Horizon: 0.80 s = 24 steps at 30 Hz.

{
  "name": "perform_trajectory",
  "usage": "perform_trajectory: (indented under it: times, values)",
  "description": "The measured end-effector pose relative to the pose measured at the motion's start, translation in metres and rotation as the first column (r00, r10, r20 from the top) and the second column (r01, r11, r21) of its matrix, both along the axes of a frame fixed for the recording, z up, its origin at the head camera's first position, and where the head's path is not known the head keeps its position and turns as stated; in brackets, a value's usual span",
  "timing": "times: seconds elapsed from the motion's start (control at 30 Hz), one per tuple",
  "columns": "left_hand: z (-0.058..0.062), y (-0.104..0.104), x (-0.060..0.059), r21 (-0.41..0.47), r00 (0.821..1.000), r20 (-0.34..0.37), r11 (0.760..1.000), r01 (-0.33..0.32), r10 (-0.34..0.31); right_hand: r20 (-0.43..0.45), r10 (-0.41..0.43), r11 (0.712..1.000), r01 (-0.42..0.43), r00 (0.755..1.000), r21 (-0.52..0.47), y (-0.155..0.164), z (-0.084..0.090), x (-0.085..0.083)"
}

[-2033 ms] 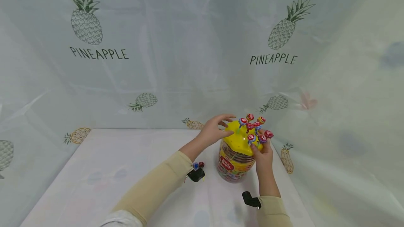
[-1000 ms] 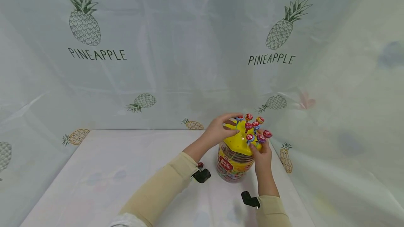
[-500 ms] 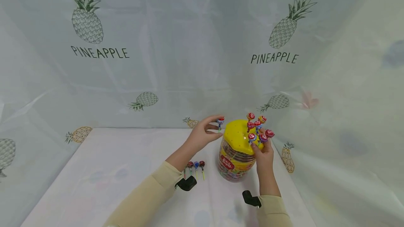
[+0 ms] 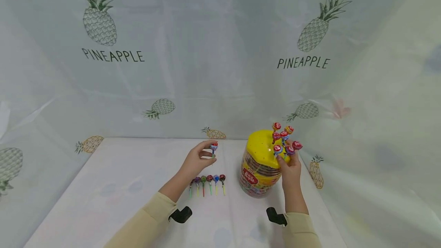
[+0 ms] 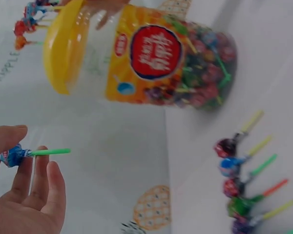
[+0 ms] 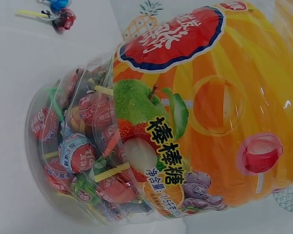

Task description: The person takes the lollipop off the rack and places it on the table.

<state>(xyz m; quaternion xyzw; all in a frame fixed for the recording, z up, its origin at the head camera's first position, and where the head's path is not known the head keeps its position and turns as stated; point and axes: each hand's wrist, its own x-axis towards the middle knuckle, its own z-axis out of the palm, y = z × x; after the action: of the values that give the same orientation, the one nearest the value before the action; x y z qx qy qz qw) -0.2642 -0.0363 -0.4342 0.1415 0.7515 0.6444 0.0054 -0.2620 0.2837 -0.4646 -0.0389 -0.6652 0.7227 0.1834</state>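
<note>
Lollipop [image 4: 214, 147], blue wrapper, green stick, pinched between thumb and fingertips of left hand [image 4: 198, 160], raised over worktop [image 4: 113, 186] left of jar. Candy jar [image 4: 259, 171] upright near worktop's right edge, yellow lid [image 4: 262, 147] stuck with lollipops [image 4: 284, 137]. Right hand [image 4: 290, 165] against jar's right side at lid rim, fingers curled round it. Row of lollipops [image 4: 206, 181] flat on worktop just below left hand.

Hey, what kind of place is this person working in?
Probably a makeshift tabletop recording booth: a pineapple-print plastic sheet hung as backdrop, a covered table, and a lollipop jar.
</note>
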Motion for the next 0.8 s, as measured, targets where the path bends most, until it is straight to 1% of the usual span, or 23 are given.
perform_trajectory:
  times: [0.17,0.37,0.5,0.57,0.67,0.8]
  values:
    - [-0.024,-0.020,0.009,-0.003,0.997,0.036,0.997,-0.071,0.071,0.014,0.005,1.000,-0.005,1.000,-0.014,0.000,-0.001,0.000]
    - [-0.047,-0.036,0.018,-0.026,0.988,0.078,0.991,-0.133,0.135,0.003,0.002,1.000,-0.002,1.000,-0.007,0.001,0.000,-0.001]
    - [-0.062,-0.044,0.018,-0.065,0.979,0.092,0.982,-0.178,0.183,0.011,0.003,1.000,-0.003,1.000,-0.008,0.001,0.001,-0.001]
    - [-0.070,-0.048,0.017,-0.088,0.976,0.088,0.977,-0.193,0.201,0.016,-0.001,1.000,0.001,1.000,-0.001,0.001,0.001,-0.001]
    - [-0.081,-0.053,0.015,-0.127,0.974,0.069,0.970,-0.207,0.217,0.022,-0.008,1.000,0.008,1.000,-0.001,0.001,0.001,-0.001]
    - [-0.096,-0.062,0.014,-0.203,0.968,0.053,0.952,-0.229,0.245,0.024,-0.011,1.000,0.011,1.000,0.002,0.001,0.001,-0.001]
